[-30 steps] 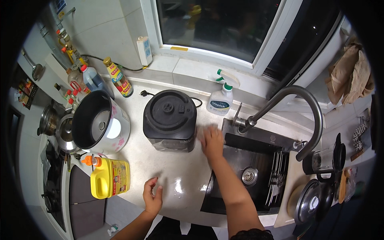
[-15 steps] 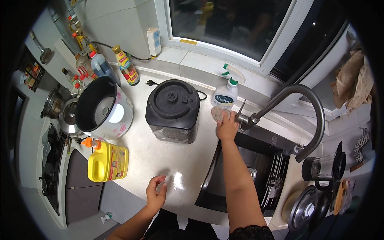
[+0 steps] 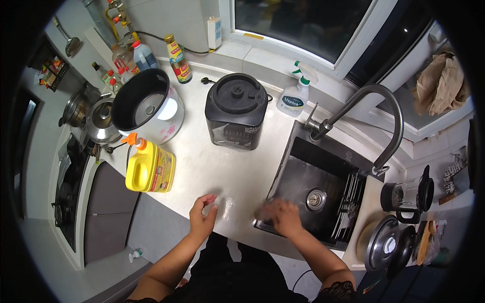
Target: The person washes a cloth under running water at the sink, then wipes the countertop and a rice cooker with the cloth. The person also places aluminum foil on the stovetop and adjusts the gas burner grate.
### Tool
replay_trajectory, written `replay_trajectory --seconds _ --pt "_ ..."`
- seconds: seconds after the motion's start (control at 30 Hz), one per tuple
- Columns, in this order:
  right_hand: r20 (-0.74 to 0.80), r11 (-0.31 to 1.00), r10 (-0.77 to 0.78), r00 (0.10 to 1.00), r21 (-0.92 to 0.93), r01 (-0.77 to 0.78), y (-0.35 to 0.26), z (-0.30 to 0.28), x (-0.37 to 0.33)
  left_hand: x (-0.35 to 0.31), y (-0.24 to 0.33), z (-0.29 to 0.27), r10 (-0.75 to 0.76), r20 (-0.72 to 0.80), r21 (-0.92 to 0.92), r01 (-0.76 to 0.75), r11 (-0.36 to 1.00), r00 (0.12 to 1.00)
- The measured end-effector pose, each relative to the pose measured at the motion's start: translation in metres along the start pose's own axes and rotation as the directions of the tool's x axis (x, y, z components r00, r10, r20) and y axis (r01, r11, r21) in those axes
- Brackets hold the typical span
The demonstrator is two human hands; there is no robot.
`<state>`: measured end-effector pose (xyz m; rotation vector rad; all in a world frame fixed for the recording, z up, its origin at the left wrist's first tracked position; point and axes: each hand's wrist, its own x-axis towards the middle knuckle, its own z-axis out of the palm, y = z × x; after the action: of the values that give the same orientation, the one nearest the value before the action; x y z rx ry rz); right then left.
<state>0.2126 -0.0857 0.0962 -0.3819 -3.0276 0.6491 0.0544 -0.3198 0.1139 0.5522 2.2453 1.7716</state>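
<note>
My right hand [image 3: 284,216] is over the near left corner of the sink [image 3: 278,178], at the counter's front edge. It is smeared by motion, and a brownish cloth [image 3: 263,210] shows as a blur at its fingers. Above the counter [image 3: 237,177], my left hand [image 3: 203,217] hovers with thumb and loosely curved fingers apart, holding nothing. Beyond both hands stands a black blender base [image 3: 236,116]. A white spray bottle with a green trigger [image 3: 294,96] is to its right, behind the sink.
At left stand a yellow pump jug [image 3: 150,169], a large pot [image 3: 169,118] and a sauce bottle [image 3: 178,58]. A curved faucet [image 3: 396,113] arches over the sink. Right of the sink are a blender jar [image 3: 406,194] and a lidded pot [image 3: 379,242].
My right hand has come back from beside the spray bottle to the sink's near left corner, bringing the cloth. My left hand stays nearly in place. The view has shifted.
</note>
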Motion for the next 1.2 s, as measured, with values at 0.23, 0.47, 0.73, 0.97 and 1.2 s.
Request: replay_trajectory --seconds 0.23,0.47,0.73,0.97,1.2 --pt "-0.443 0.974 -0.195 0.875 0.022 0.228 -0.024 0.076 0.139 -0.034 -0.010 -0.016 -0.049 -0.165 -0.005 0.049 0.999 0.985" --pt "-0.278 0.909 -0.369 0.887 0.091 0.406 -0.122 0.114 0.077 -0.053 -0.014 -0.030 -0.080 -0.170 -0.057 0.071 0.996 0.982" --pt "-0.325 0.979 -0.058 0.944 0.169 0.118 0.002 0.075 -0.074 -0.056 -0.016 -0.053 -0.024 -0.040 -0.074 0.021 0.997 0.999" --pt "-0.583 0.985 -0.063 0.810 0.094 0.144 -0.098 0.044 -0.008 -0.072 -0.031 -0.098 0.015 0.002 -0.005 -0.015 1.000 1.000" --pt "-0.285 0.987 -0.010 0.958 0.153 0.056 -0.210 0.147 0.088 -0.068 -0.036 -0.117 0.116 0.013 0.173 -0.116 0.978 0.993"
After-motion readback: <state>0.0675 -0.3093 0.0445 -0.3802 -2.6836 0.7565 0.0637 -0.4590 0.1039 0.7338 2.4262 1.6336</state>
